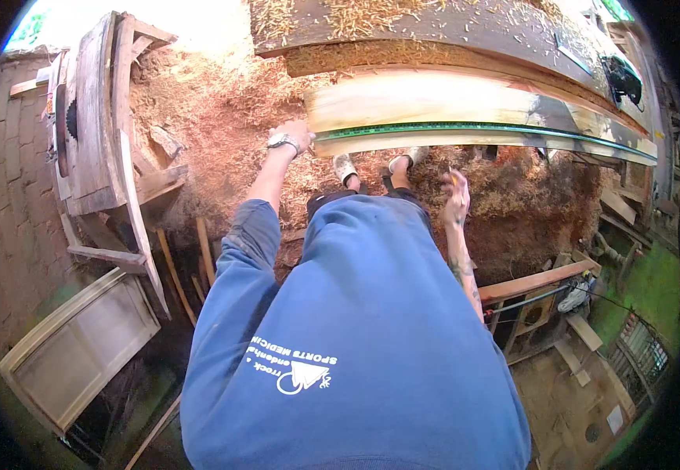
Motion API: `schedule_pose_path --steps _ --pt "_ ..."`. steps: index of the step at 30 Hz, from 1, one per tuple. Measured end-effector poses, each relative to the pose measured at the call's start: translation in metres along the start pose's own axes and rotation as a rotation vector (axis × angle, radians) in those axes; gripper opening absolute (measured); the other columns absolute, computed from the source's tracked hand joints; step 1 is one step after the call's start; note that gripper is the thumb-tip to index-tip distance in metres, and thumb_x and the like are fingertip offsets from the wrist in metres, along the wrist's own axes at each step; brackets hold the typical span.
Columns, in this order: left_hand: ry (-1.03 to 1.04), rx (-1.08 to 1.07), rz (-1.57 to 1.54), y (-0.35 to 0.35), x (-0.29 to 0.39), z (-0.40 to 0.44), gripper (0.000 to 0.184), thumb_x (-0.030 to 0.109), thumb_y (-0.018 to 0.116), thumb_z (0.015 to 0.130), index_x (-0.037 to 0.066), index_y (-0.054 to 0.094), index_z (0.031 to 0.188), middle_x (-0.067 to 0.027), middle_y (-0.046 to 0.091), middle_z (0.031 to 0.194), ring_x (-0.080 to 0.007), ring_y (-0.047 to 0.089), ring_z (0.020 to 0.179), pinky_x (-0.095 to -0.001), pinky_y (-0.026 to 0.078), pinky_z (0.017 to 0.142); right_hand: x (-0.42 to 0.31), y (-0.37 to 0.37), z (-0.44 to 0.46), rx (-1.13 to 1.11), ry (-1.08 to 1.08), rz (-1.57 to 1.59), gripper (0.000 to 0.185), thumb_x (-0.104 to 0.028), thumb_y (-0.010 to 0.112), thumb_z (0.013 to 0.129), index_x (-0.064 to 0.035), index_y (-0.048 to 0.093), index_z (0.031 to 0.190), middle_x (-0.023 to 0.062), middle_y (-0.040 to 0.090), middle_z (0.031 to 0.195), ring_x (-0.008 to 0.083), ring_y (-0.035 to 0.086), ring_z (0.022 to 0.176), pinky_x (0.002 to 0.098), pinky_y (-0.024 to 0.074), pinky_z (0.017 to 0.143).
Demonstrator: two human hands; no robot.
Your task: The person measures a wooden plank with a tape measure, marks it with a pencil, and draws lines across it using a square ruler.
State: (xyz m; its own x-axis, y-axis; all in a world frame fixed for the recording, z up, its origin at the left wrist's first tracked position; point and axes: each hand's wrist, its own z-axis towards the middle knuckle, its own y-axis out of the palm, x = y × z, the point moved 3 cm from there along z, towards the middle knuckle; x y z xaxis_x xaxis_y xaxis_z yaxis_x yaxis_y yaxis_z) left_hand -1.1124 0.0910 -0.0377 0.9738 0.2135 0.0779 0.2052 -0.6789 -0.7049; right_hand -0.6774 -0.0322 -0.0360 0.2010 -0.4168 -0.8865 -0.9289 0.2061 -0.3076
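A long pale wooden board (426,103) lies across the front of the workbench. Along its near side stretches the green blade of a tape measure (465,127). My left hand (294,136), with a watch at the wrist, is closed at the left end of the board, pinching the end of the tape. My right hand (456,196) hangs in the air on the near side of the board, apart from it. Its fingers are curled around a small yellowish stick that looks like a pencil (454,180); most of it is hidden.
Wood shavings cover the bench (403,33) and ground. A table saw stand (93,117) is at left, above a framed panel (81,345). A black tool (622,80) sits at the bench's right end. A wooden frame (540,282) stands at lower right.
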Motion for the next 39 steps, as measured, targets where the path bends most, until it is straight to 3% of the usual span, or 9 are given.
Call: schedule_pose_path --steps 4,6,8,11,15,28,34,35,39 --pt "-0.010 0.014 -0.016 0.001 0.001 -0.001 0.032 0.046 0.062 0.093 0.027 0.073 0.117 -0.0115 0.070 0.121 -0.0313 0.066 0.114 -0.0490 0.049 0.100 -0.090 0.066 0.011 -0.128 -0.394 -0.099 0.049 -0.045 0.035 0.108 -0.0105 0.057 0.136 0.0064 0.068 0.118 0.0107 0.059 0.089 0.0252 0.0493 0.075" --pt "0.008 0.067 -0.001 0.003 0.001 -0.001 0.032 0.046 0.062 0.093 0.027 0.073 0.116 -0.0117 0.071 0.119 -0.0316 0.067 0.113 -0.0496 0.049 0.099 -0.117 0.094 0.006 -0.271 -0.490 -0.182 0.040 -0.032 0.044 0.107 -0.0063 0.057 0.134 0.0132 0.065 0.127 0.0239 0.062 0.107 0.0375 0.0499 0.092" --pt "0.014 0.096 -0.008 0.008 -0.002 -0.003 0.031 0.046 0.062 0.093 0.027 0.073 0.115 -0.0117 0.072 0.116 -0.0321 0.068 0.111 -0.0503 0.049 0.098 -0.132 0.118 -0.003 -0.407 -0.701 -0.368 0.042 -0.032 0.053 0.102 -0.0035 0.058 0.132 0.0206 0.063 0.129 0.0376 0.058 0.120 0.0453 0.0461 0.101" --pt "0.030 0.111 -0.043 0.008 -0.002 -0.008 0.030 0.046 0.061 0.094 0.027 0.073 0.114 -0.0108 0.073 0.112 -0.0325 0.069 0.108 -0.0514 0.050 0.094 -0.121 0.147 -0.015 -0.666 -0.770 -0.534 0.045 -0.030 0.055 0.100 -0.0032 0.054 0.136 0.0231 0.060 0.131 0.0421 0.054 0.124 0.0483 0.0433 0.105" --pt "0.099 0.101 -0.150 0.013 -0.009 -0.007 0.028 0.042 0.060 0.095 0.027 0.073 0.115 -0.0104 0.073 0.112 -0.0312 0.070 0.104 -0.0496 0.052 0.093 -0.099 0.160 -0.026 -0.711 -0.834 -0.719 0.049 -0.034 0.055 0.100 -0.0034 0.052 0.139 0.0212 0.058 0.137 0.0392 0.050 0.132 0.0490 0.0404 0.109" --pt "0.121 -0.025 -0.147 0.006 -0.015 -0.003 0.028 0.036 0.067 0.091 0.029 0.074 0.117 -0.0115 0.071 0.118 -0.0311 0.068 0.109 -0.0445 0.053 0.096 -0.078 0.153 -0.015 -0.744 -0.792 -0.692 0.049 -0.033 0.054 0.100 -0.0026 0.052 0.138 0.0224 0.056 0.139 0.0377 0.049 0.134 0.0468 0.0433 0.108" --pt "0.108 -0.003 -0.147 0.001 -0.012 -0.011 0.027 0.034 0.066 0.092 0.028 0.074 0.117 -0.0130 0.071 0.116 -0.0314 0.068 0.109 -0.0449 0.053 0.095 -0.096 0.143 -0.011 -0.581 -0.767 -0.426 0.044 -0.032 0.060 0.097 -0.0050 0.059 0.132 0.0184 0.065 0.125 0.0355 0.060 0.119 0.0497 0.0461 0.098" --pt "0.097 0.003 -0.137 0.002 -0.011 -0.011 0.026 0.035 0.064 0.093 0.029 0.074 0.117 -0.0110 0.071 0.117 -0.0308 0.068 0.109 -0.0457 0.053 0.096 -0.099 0.140 -0.008 -0.451 -0.834 -0.475 0.035 -0.031 0.064 0.094 -0.0082 0.068 0.120 0.0141 0.070 0.111 0.0319 0.063 0.111 0.0474 0.0466 0.091" --pt "0.063 0.069 -0.095 0.015 -0.012 -0.007 0.024 0.037 0.060 0.096 0.032 0.073 0.116 -0.0071 0.072 0.115 -0.0303 0.068 0.108 -0.0491 0.052 0.095 -0.092 0.137 0.016 -0.392 -0.698 -0.455 0.023 -0.028 0.064 0.090 -0.0093 0.075 0.099 0.0111 0.074 0.099 0.0304 0.066 0.106 0.0444 0.0479 0.091"
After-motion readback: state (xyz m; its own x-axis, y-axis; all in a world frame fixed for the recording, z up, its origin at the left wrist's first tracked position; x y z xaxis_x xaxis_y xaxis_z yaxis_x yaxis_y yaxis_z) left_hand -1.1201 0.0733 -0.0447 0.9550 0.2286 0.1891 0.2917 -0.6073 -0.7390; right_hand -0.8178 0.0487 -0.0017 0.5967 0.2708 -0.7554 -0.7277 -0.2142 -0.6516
